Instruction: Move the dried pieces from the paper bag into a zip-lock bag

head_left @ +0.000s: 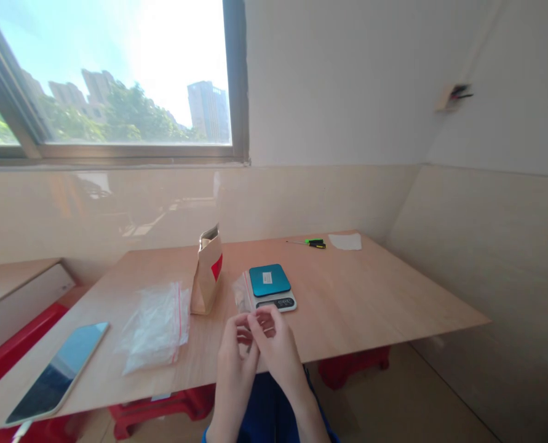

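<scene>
My left hand and my right hand meet over the table's front edge, fingers curled and fingertips pressed together. Whatever lies between the fingertips, if anything, is too small or hidden to make out. Just beyond them sits a kitchen scale with a blue-green top, a white label on it and a dark button panel. A small clear zip bag lies against the scale's left side, partly behind my fingers. Farther left, a brown paper pouch with a red mark stands upright, its top open.
Several clear zip bags lie in a pile on the wooden table. A phone with a cable is at the left edge. Screwdrivers and a white paper piece lie at the back. Red stools stand underneath.
</scene>
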A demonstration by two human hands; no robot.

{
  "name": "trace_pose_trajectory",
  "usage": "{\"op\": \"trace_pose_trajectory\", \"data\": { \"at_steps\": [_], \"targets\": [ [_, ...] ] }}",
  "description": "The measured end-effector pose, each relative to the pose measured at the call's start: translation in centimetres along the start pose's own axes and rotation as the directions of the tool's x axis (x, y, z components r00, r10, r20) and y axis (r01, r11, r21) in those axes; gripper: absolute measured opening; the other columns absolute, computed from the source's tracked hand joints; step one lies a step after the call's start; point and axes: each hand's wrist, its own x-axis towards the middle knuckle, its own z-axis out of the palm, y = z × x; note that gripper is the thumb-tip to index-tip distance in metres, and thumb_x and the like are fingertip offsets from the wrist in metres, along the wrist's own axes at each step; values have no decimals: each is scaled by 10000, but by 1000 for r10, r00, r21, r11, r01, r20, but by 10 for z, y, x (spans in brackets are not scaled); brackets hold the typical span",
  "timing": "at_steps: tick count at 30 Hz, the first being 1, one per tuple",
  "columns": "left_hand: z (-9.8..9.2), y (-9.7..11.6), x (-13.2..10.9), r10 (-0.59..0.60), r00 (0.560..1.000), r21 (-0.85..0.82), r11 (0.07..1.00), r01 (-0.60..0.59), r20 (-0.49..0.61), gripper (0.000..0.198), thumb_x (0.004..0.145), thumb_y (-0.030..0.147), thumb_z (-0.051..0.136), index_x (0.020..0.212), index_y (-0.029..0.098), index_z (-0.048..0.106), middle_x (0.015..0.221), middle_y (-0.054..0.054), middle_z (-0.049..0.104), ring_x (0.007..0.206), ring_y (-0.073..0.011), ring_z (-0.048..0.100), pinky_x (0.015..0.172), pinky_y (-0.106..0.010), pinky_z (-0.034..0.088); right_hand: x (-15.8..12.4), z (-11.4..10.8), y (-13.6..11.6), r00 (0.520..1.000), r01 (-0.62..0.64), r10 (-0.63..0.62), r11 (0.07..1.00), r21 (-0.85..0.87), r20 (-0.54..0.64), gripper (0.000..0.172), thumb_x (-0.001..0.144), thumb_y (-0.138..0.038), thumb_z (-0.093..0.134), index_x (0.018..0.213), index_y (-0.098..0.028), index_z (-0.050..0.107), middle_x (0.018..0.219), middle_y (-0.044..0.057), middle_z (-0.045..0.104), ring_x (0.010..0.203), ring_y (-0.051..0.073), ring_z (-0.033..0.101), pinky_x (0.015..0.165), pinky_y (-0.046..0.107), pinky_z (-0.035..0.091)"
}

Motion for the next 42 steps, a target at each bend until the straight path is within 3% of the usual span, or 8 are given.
{"op": "trace_pose_trajectory", "data": {
  "at_steps": [5, 7, 10, 14, 24, 33, 39, 42],
  "targets": [
    [-2, 4, -4, 71, 985, -103, 993, -56, 154, 349, 866, 359, 574, 1180, 210, 538, 1116, -95, 618, 976, -200, 603, 862, -339, 489, 5, -13, -2, 1000, 6, -8, 997, 79, 25, 376, 806, -536, 595, 851, -171, 672, 826, 107, 727, 782, 246, 696, 718, 344, 546],
    [-4, 4, -3, 13, 987, -110, 994, 5, 162, 258, 890, 421, 522, 985, 193, 598, 927, -62, 634, 845, -181, 602, 773, -302, 490, 6, -19, -3, 999, -20, 16, 996, 90, 39, 374, 767, -526, 649, 837, -162, 697, 816, 104, 736, 771, 244, 698, 716, 339, 546],
    [-5, 3, -1, -88, 990, -103, 990, 99, 111, 380, 860, 535, 517, 702, 190, 543, 635, 7, 514, 606, -139, 497, 591, -251, 430, 2, -18, -6, 995, -56, 53, 998, 33, 84, 351, 734, -499, 704, 778, -151, 714, 742, 84, 729, 679, 216, 683, 639, 306, 531],
    [-7, -1, 1, -208, 976, -186, 958, 217, 70, 443, 766, 632, 578, 757, 189, 569, 617, 26, 486, 569, -126, 454, 530, -233, 390, -6, -10, -10, 976, -60, 52, 998, 33, 210, 337, 740, -488, 717, 716, -153, 691, 625, 45, 687, 608, 185, 660, 570, 271, 494],
    [-20, 11, 3, -336, 929, -290, 883, 368, 155, 552, 606, 717, 654, 641, 191, 490, 531, 53, 417, 469, -83, 378, 426, -209, 327, -4, -6, 1, 955, -182, 102, 943, 278, 277, 351, 655, -460, 798, 662, -169, 603, 627, 17, 667, 567, 137, 622, 557, 249, 493],
    [-26, 3, 1, -209, 949, -225, 938, 263, 235, 498, 726, 662, 611, 697, 170, 542, 526, 36, 466, 444, -82, 418, 417, -205, 325, -6, 3, -4, 907, -343, 135, 786, 513, 400, 362, 683, -456, 765, 659, -198, 512, 561, -24, 603, 435, 147, 567, 451, 282, 463],
    [-28, 10, 2, -82, 991, -163, 982, 99, 108, 558, 770, 687, 525, 531, 189, 448, 452, 36, 415, 420, -79, 386, 428, -213, 314, 2, -10, -1, 981, -192, 176, 882, 431, 78, 383, 620, -454, 811, 632, -167, 558, 576, -43, 546, 549, 82, 503, 544, 207, 404],
    [-26, 11, 5, -124, 980, -150, 978, 147, 152, 558, 747, 700, 539, 548, 180, 491, 475, 21, 468, 423, -85, 415, 433, -219, 334, -1, -10, -3, 987, -134, 103, 952, 274, 127, 352, 661, -452, 784, 651, -167, 578, 602, -24, 578, 588, 101, 537, 584, 223, 419]
  ]
}}
